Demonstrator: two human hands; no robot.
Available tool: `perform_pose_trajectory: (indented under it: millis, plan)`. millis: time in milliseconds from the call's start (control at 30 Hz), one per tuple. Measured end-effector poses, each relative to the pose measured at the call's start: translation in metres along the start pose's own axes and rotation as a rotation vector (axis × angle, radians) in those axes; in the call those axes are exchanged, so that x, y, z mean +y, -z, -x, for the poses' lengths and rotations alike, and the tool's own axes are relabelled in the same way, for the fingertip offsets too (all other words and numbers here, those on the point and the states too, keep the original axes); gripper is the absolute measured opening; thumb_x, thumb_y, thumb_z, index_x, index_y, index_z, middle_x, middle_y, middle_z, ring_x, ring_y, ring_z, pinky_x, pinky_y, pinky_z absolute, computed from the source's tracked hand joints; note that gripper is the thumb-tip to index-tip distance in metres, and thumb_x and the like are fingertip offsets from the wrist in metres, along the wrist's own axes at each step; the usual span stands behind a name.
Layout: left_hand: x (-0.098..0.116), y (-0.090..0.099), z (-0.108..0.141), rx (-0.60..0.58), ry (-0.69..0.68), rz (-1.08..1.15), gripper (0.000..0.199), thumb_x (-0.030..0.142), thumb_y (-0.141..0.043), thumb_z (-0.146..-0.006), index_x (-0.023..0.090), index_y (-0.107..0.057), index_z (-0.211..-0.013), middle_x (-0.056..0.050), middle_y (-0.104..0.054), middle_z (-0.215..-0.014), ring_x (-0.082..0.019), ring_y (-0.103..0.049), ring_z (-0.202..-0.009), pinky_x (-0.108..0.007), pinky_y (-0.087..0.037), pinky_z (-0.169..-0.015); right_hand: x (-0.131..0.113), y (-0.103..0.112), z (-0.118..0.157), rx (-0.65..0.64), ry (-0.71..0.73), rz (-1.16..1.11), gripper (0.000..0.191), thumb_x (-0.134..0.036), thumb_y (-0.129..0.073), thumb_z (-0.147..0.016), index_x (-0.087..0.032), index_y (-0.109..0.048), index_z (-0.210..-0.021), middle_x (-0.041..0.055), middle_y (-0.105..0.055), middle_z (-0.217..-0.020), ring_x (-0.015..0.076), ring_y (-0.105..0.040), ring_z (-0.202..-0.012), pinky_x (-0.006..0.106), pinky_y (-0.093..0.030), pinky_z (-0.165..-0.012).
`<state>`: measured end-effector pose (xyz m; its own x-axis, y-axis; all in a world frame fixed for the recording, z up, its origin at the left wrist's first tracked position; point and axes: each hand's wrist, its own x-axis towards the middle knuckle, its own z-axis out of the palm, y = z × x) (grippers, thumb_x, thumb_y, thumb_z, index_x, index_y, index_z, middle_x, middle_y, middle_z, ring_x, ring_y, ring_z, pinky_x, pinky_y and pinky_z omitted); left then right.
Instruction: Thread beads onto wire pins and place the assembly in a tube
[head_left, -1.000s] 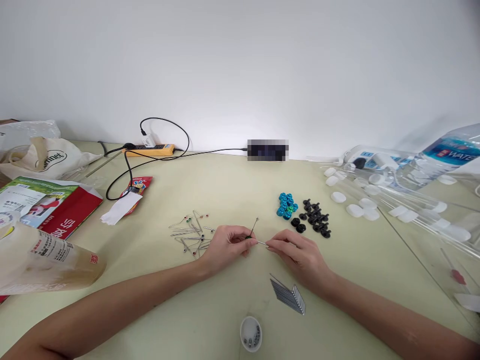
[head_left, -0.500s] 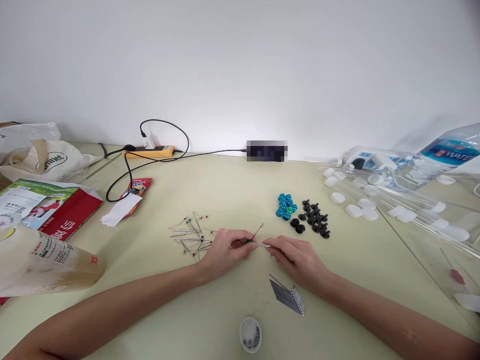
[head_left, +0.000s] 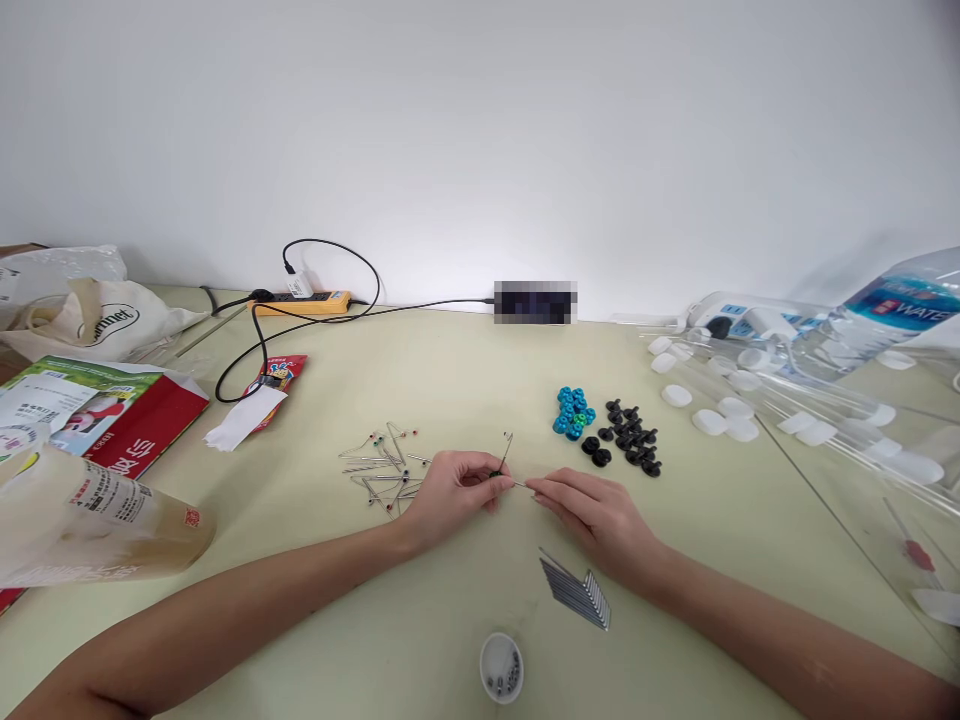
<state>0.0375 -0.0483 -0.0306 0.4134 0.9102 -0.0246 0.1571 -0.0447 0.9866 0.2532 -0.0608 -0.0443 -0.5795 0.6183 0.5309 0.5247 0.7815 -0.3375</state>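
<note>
My left hand [head_left: 463,490] pinches a thin metal rod piece [head_left: 507,452] with a small dark part at its base, its tip pointing up. My right hand [head_left: 589,505] is closed on a thin metal pin [head_left: 523,485] that reaches toward the left fingertips. Left of my left hand lie several metal rods with small coloured ends [head_left: 386,475]. Blue knobs [head_left: 571,410] and black knobs [head_left: 634,436] sit beyond my right hand. Bent grey metal rods [head_left: 576,593] lie in a row nearer me, above a white cup [head_left: 502,668] with small metal parts.
At the left are a plastic drink cup [head_left: 135,520], a red box [head_left: 161,420], a snack packet [head_left: 289,375] and an orange power strip [head_left: 300,304]. A water bottle [head_left: 885,310], clear tubes and white caps [head_left: 739,418] lie right. A phone [head_left: 535,302] stands at the wall.
The upright rod in my left fingers has shifted left and stands steeper. My left hand has moved slightly left, and the right hand is nearly where it was.
</note>
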Motion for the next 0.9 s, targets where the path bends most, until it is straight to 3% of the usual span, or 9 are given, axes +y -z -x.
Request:
perform_pose_trajectory:
  millis: [167, 300, 433, 900]
  plan:
    - [0.0008, -0.0010, 0.0019, -0.015, -0.006, -0.030, 0.019, 0.031, -0.056, -0.081, 0.015, -0.066, -0.079, -0.001, -0.056, -0.063, -0.011, -0.048, -0.057, -0.022, -0.040, -0.057, 0.0005, 0.0008, 0.0009, -0.041, -0.038, -0.057, 0.030, -0.012, -0.036, -0.094, -0.019, -0.050, -0.119, 0.0027, -0.063, -0.075, 0.0121, -0.060, -0.068, 0.022, -0.049, -0.060]
    - [0.0030, 0.0006, -0.0011, -0.007, 0.018, 0.038, 0.020, 0.032, -0.058, -0.080, 0.014, -0.065, -0.076, 0.000, -0.055, -0.061, -0.011, -0.049, -0.058, -0.022, -0.040, -0.059, -0.0003, -0.0019, -0.0003, 0.021, -0.037, 0.091, 0.019, -0.019, -0.045, -0.092, -0.019, -0.056, -0.108, 0.0066, -0.062, -0.089, 0.0125, -0.058, -0.068, 0.024, -0.047, -0.060]
    - [0.0028, 0.0013, -0.0030, -0.015, 0.036, 0.067, 0.020, 0.033, -0.059, -0.079, 0.014, -0.064, -0.074, 0.000, -0.054, -0.060, -0.011, -0.049, -0.057, -0.022, -0.041, -0.059, 0.0012, -0.0046, 0.0013, 0.073, -0.042, 0.236, 0.016, -0.015, -0.047, -0.090, -0.021, -0.060, -0.098, 0.0074, -0.058, -0.100, 0.0127, -0.055, -0.070, 0.026, -0.044, -0.058]
    - [0.0029, 0.0003, -0.0001, 0.008, 0.008, -0.018, 0.022, 0.036, -0.058, -0.079, 0.016, -0.065, -0.074, 0.001, -0.054, -0.056, -0.012, -0.048, -0.055, -0.022, -0.039, -0.057, 0.0033, -0.0041, 0.0021, 0.052, 0.003, 0.142, 0.019, -0.013, -0.046, -0.090, -0.020, -0.061, -0.101, 0.0040, -0.062, -0.080, 0.0126, -0.056, -0.067, 0.024, -0.042, -0.057]
